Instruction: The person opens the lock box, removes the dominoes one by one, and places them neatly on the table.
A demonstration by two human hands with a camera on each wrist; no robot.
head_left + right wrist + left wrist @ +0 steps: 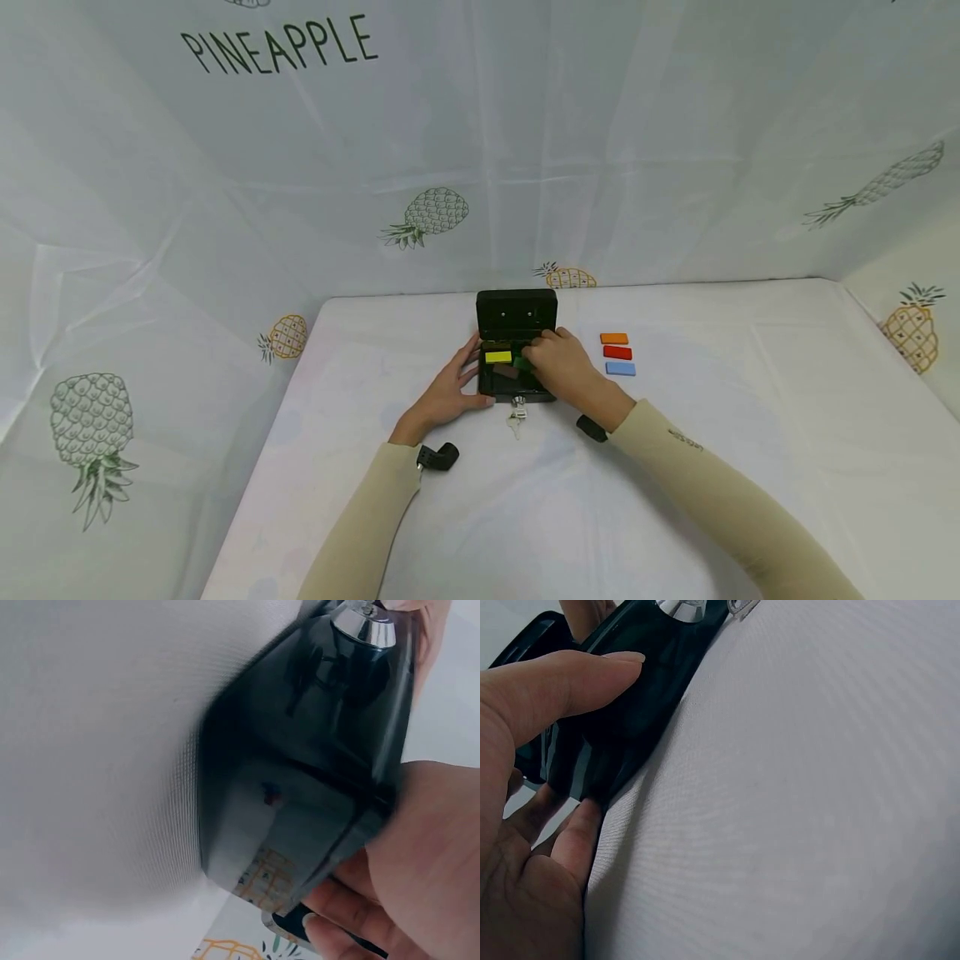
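A small black metal cash box [491,387] stands with its lid raised, a silver lock [518,401] on its front. My left hand [447,392] grips the box's left end, thumb [592,682] on the front wall and fingers [577,840] against the side. My right hand [561,360] reaches over the right wall into the box with bent fingers. Right at its fingertips shows a green block [522,364]; the hand hides part of it, and I cannot tell whether it is pinched. A yellow block [498,357] and a brown block [506,372] are also inside.
Orange [614,338], red [617,352] and blue [620,368] blocks lie in a column right of the box. Keys [513,423] hang from the lock onto the white tablecloth [510,517]. A pineapple-print sheet [637,167] rises behind the table.
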